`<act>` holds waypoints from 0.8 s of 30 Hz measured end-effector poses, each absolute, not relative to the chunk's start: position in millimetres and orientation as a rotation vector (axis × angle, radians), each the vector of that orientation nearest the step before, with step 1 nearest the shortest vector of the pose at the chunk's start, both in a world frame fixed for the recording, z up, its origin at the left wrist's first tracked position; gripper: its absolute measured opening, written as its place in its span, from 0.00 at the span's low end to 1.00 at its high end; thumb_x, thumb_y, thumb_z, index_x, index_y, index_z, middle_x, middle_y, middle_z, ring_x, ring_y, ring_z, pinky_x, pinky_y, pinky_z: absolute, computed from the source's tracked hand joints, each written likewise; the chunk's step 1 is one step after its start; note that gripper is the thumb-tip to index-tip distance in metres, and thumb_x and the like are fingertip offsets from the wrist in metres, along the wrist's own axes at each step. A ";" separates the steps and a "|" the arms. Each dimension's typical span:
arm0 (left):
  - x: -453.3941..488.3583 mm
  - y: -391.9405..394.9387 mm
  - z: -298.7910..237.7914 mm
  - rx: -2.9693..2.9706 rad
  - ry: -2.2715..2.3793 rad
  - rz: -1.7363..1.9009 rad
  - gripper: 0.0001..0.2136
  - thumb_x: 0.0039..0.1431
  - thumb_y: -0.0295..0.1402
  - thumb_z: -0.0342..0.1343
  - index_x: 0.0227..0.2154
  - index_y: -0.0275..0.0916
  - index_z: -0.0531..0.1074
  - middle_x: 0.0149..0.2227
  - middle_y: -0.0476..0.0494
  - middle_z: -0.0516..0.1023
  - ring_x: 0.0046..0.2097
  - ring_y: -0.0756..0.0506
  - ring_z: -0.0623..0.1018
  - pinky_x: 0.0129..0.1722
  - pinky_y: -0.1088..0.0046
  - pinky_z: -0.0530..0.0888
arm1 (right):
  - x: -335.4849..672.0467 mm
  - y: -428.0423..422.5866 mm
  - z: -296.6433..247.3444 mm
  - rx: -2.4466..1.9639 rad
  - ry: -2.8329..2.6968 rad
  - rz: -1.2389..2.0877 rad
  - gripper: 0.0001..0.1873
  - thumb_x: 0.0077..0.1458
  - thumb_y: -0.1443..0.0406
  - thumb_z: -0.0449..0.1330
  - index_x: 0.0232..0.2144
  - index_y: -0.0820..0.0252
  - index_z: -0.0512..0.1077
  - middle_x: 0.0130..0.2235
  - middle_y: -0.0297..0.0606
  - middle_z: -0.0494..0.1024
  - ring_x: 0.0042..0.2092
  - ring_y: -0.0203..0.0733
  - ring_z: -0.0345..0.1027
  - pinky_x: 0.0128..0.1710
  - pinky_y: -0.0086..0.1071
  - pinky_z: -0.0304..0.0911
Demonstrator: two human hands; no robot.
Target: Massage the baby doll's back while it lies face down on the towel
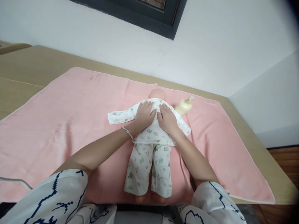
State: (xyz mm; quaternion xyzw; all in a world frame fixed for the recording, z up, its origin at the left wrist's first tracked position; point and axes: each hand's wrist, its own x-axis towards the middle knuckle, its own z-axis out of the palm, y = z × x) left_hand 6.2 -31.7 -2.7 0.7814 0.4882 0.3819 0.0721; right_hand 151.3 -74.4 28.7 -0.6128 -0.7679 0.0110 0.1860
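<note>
A baby doll (158,93) lies stretched out on a pink blanket, its head away from me and its feet near the front edge. It wears a white printed top (149,133) and matching trousers (140,165). My left hand (145,114) rests flat on the upper part of the top, left of centre, fingers extended. Beside it, my right hand (167,117) lies flat on the right half, its fingers also stretched out. Neither hand grasps anything. The doll's face is out of sight, and its hands do not show at the sleeve ends.
Right of the doll's shoulder lies a pale yellow bottle-like object (184,106). The pink blanket (58,102) covers much of the wooden table (46,59). A white wall (130,53) with a dark window frame (149,17) stands behind. A pale cord (16,179) crosses the left front.
</note>
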 end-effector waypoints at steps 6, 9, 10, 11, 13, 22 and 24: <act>5.7 -32.4 -9.2 2.438 1.360 1.281 0.17 0.68 0.33 0.45 0.50 0.31 0.75 0.53 0.33 0.79 0.56 0.38 0.75 0.62 0.55 0.69 | 164.1 -57.8 22.2 -1.653 -2.184 0.149 0.34 0.68 0.58 0.43 0.68 0.76 0.55 0.70 0.58 0.56 0.73 0.57 0.46 0.72 0.53 0.42; 6.4 -32.7 -9.3 2.445 1.324 1.324 0.16 0.68 0.31 0.45 0.48 0.33 0.76 0.52 0.35 0.79 0.55 0.39 0.75 0.61 0.57 0.70 | 164.1 -59.3 19.5 -1.631 -2.178 0.143 0.34 0.67 0.58 0.43 0.67 0.75 0.56 0.70 0.57 0.57 0.73 0.56 0.47 0.72 0.54 0.42; 6.8 -32.7 -9.0 2.437 1.325 1.327 0.16 0.68 0.31 0.45 0.48 0.33 0.76 0.52 0.36 0.79 0.55 0.40 0.75 0.61 0.58 0.71 | 164.4 -59.9 18.9 -1.628 -2.178 0.144 0.34 0.67 0.58 0.43 0.68 0.74 0.56 0.70 0.56 0.57 0.73 0.55 0.47 0.72 0.54 0.42; 7.2 -32.7 -8.8 2.429 1.335 1.322 0.16 0.68 0.31 0.45 0.49 0.33 0.75 0.52 0.36 0.79 0.55 0.40 0.75 0.61 0.58 0.71 | 164.8 -60.2 18.6 -1.625 -2.180 0.145 0.33 0.67 0.58 0.43 0.68 0.74 0.56 0.70 0.56 0.57 0.73 0.55 0.47 0.72 0.54 0.42; 8.1 -32.1 -8.7 2.418 1.387 1.271 0.16 0.66 0.31 0.47 0.52 0.31 0.74 0.54 0.34 0.78 0.57 0.38 0.74 0.62 0.57 0.69 | 166.0 -60.5 18.5 -1.624 -2.186 0.143 0.33 0.66 0.59 0.43 0.67 0.73 0.56 0.70 0.55 0.57 0.73 0.54 0.47 0.72 0.54 0.43; 7.4 -33.5 -8.4 2.427 1.493 1.134 0.23 0.65 0.36 0.51 0.58 0.25 0.67 0.60 0.26 0.72 0.64 0.31 0.69 0.67 0.50 0.62 | 145.6 -86.6 34.4 -1.789 -2.120 0.029 0.31 0.66 0.63 0.44 0.65 0.76 0.61 0.66 0.59 0.64 0.70 0.59 0.54 0.69 0.54 0.53; 6.6 -37.8 -3.8 2.465 1.480 1.131 0.22 0.66 0.36 0.49 0.56 0.25 0.68 0.58 0.27 0.74 0.63 0.32 0.70 0.67 0.51 0.63 | 137.6 -99.1 38.6 -1.829 -2.111 0.069 0.31 0.66 0.64 0.44 0.65 0.78 0.60 0.67 0.60 0.62 0.71 0.61 0.52 0.69 0.55 0.53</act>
